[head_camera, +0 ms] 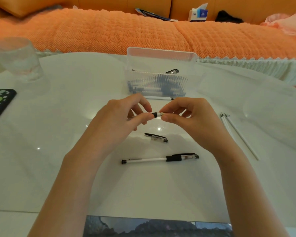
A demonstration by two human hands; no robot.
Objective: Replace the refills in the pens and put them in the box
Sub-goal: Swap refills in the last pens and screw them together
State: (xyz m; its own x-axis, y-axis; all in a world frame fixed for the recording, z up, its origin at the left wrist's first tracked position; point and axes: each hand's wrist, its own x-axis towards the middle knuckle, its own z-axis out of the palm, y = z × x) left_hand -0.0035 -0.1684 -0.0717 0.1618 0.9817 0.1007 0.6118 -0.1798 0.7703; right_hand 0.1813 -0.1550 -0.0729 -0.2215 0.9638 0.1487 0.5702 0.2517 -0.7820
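Dark mat [157,226] nearest; beyond, left hand [125,115] fingers grip pen [156,115] barrel, right hand [191,115] fingers pinching its tip, seemingly

A glossy white table [58,168] reflects small spots of light. Behind it stands an orange sofa [109,4] with a textured orange cover [101,31], edged with white lace [246,59]. A tissue box [198,14] rests there.

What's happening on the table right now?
A person is working on a pen above the table: the left hand grips its barrel and the right hand pinches the tip end. A loose cap lies just below, then a capped pen, with spare refills to the right. The clear box behind holds several pens.
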